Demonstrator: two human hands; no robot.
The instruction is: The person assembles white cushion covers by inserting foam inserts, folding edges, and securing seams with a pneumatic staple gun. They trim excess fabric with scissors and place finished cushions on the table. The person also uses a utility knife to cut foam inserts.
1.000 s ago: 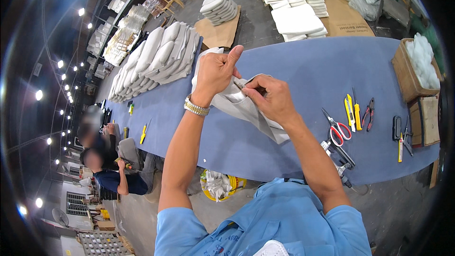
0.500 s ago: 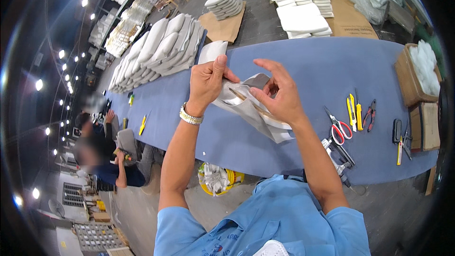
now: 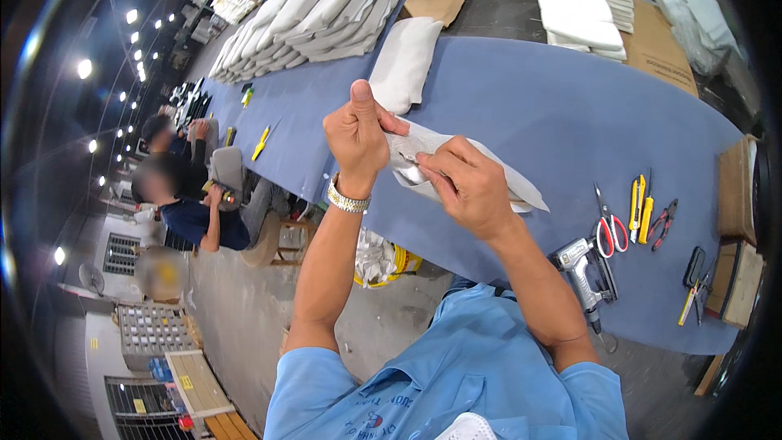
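Over the blue-covered table (image 3: 570, 114), both hands are at a long, light grey fabric-covered cushion piece (image 3: 417, 137). My left hand (image 3: 358, 140) is closed on its left end, thumb pointing up. Thumb and fingers of my right hand (image 3: 468, 183) pinch the fabric beside an opening where white padding shows. The cushion's right end sticks out beyond my right hand. Just past my left hand lies a pale padded cushion (image 3: 403, 65) on the table.
Stacked grey cushions (image 3: 314, 16) fill the table's far left. On the right are a staple gun (image 3: 577, 265), red-handled scissors (image 3: 611, 235), yellow-handled tools (image 3: 638, 208) and pliers (image 3: 665, 222). A scrap bucket (image 3: 399, 265) stands below the edge. Two people (image 3: 187, 204) work at left.
My right hand has gone from spread fingers to a pinch on the fabric. The cushion's wooden edge, seen before, is now covered. My view has shifted, showing more of the loose cushion.
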